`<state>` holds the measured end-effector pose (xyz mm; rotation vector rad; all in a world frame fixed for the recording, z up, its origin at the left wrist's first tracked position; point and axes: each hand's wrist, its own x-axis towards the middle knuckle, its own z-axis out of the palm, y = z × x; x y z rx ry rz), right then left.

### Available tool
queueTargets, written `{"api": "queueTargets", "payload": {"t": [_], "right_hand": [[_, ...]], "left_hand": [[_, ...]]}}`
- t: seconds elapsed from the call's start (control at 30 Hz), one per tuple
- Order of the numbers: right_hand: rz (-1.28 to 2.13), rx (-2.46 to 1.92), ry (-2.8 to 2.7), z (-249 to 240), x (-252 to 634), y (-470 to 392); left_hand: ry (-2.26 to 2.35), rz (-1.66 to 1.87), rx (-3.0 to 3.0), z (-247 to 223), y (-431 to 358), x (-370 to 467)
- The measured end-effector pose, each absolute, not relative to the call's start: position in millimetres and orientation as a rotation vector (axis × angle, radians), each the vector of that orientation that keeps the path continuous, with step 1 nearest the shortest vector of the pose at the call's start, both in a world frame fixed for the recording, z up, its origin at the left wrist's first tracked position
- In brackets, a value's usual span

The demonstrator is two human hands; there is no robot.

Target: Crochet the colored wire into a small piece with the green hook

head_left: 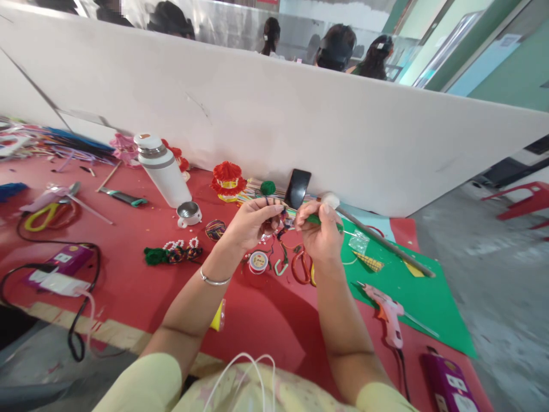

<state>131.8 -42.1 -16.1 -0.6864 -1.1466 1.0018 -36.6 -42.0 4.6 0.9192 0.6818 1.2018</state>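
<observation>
My left hand (255, 222) is raised over the middle of the table, its fingers pinched on dark multicoloured yarn (283, 210) that passes over the index finger. Close beside it, my right hand (321, 228) grips what looks like a green-handled crochet hook (314, 219); a thin metal shaft sticks out to the right. The fingers hide the hook's working end. A multicoloured yarn ball (215, 230) lies left of my left hand. Beneath the hands are a thread spool (258, 262), a pale green hooked piece (281, 267) and red-handled scissors (301, 268).
A white flask (163, 171) and its metal cup (189, 214) stand to the left. A phone (297, 187) leans against the white partition (274, 114). On the right lie a pink glue gun (388, 315), a rod (386, 241) and a purple power strip (450, 380). Cables hang at the left edge.
</observation>
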Motion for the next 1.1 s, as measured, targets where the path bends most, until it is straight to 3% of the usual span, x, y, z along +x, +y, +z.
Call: {"api": "queueTargets", "payload": {"t": [1.1], "right_hand": [[0.935, -0.710, -1.232, -18.3, 131.8, -42.9]], "left_hand": [[0.673, 1.231, 0.955, 1.7, -42.2, -36.8]]}}
